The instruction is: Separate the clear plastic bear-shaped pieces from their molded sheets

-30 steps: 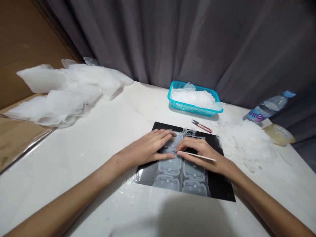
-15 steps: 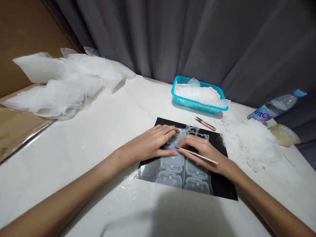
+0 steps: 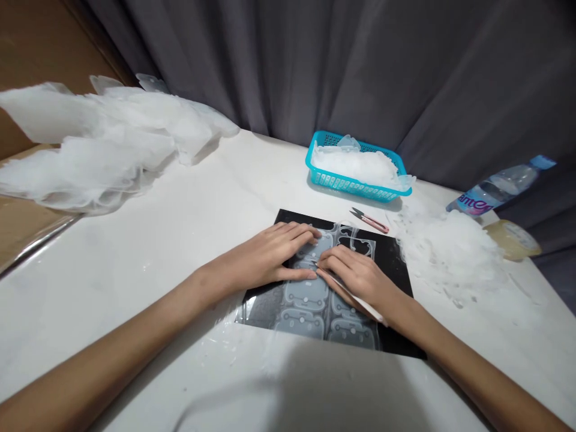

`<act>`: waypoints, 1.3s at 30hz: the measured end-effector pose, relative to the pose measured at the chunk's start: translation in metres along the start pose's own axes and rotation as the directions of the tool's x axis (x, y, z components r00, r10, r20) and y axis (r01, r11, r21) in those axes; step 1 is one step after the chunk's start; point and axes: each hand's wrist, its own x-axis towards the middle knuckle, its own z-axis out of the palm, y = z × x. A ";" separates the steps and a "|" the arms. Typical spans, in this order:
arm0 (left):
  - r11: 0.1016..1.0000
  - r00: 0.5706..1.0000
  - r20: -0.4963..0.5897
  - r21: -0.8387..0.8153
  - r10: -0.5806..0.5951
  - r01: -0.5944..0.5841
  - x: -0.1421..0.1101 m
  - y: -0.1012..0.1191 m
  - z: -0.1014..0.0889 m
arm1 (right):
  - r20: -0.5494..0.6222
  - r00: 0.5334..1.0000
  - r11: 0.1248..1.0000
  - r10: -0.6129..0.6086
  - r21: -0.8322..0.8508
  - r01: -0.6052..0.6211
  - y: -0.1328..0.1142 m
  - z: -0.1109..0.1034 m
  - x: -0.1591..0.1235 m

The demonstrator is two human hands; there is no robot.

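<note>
A translucent moulded sheet [image 3: 306,294] with rounded, face-like panels lies on a black board [image 3: 398,324]. My left hand [image 3: 283,249] rests flat on its upper left part, fingers stretched and thumb apart, pressing the sheet. Pinched in my right hand [image 3: 353,273] is a pair of slim, pale tweezers [image 3: 360,301]; the thin tip touches or nearly touches the sheet beside my left thumb. Toward the top of the sheet, a cut-out strip of film [image 3: 346,231] curls up. Small pink-handled thread snips [image 3: 369,220] lie just beyond the board, out of both hands.
A turquoise basket [image 3: 360,191] of translucent pieces stands at the back. White film scraps [image 3: 463,252] are heaped on the right, near a tape roll [image 3: 513,240] and a water bottle [image 3: 499,189]. Stacked translucent sheets [image 3: 112,138] lie at left, before a grey curtain [image 3: 288,66].
The whole view has shifted slightly, so things sit a little further left. My right hand has rolled, showing the tweezers broader and steeper. My left hand stays flat on the sheet.
</note>
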 end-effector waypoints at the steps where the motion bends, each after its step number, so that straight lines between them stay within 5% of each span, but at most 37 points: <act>1: 1.000 1.000 0.000 -0.015 -0.003 0.003 0.000 -0.001 0.000 | -0.007 1.000 0.999 0.004 -0.052 -0.005 0.000 0.004 0.000; 7: 0.992 0.987 -0.095 -0.015 -0.128 0.127 -0.001 0.004 0.001 | 0.029 0.999 0.952 -0.019 -0.305 0.027 -0.002 0.012 -0.004; 10: 0.920 0.897 -0.210 -0.033 -0.388 0.390 -0.003 0.008 0.000 | -0.048 0.996 0.937 -0.077 -0.344 0.056 -0.001 0.013 -0.005; 13: 0.823 0.840 -0.032 -0.222 -0.542 0.523 -0.002 0.012 0.001 | -0.136 0.990 0.955 -0.045 -0.297 0.003 0.000 0.011 -0.003; 15: 0.755 0.852 0.114 -0.413 -0.511 0.509 0.000 0.014 0.003 | -0.162 0.987 0.968 -0.010 -0.248 -0.031 0.001 0.008 0.000; 19: 0.571 0.881 0.225 -0.690 -0.416 0.445 0.004 0.013 0.006 | -0.192 0.979 0.989 -0.075 -0.141 0.048 0.003 0.004 0.001; 25: 0.528 0.866 0.350 -0.689 -0.358 0.497 0.004 0.002 0.000 | -0.188 0.977 0.991 -0.097 -0.105 0.078 0.003 0.013 -0.004; 28: 0.536 0.877 0.366 -0.694 -0.312 0.480 0.005 0.002 -0.005 | -0.239 0.969 0.998 0.065 -0.006 -0.069 0.019 0.010 0.000; 30: 0.537 0.877 0.386 -0.693 -0.287 0.481 0.005 0.002 -0.008 | -0.341 0.899 0.961 0.274 0.125 -0.245 0.041 0.000 0.004; 32: 0.543 0.875 0.404 -0.686 -0.268 0.484 0.005 0.002 -0.012 | -0.434 0.760 0.876 0.483 0.246 -0.416 0.064 -0.014 0.008; 33: 0.548 0.873 0.410 -0.681 -0.265 0.486 0.005 0.002 -0.014 | -0.435 0.728 0.847 0.530 0.306 -0.434 0.073 -0.020 0.009; 36: 0.563 0.865 0.428 -0.660 -0.262 0.497 0.004 0.002 -0.018 | -0.294 0.795 0.820 0.531 0.417 -0.393 0.078 -0.032 0.010; 39: 0.586 0.867 0.417 -0.642 -0.274 0.494 0.004 0.003 -0.016 | -0.137 0.890 0.818 0.435 0.473 -0.327 0.055 -0.036 0.010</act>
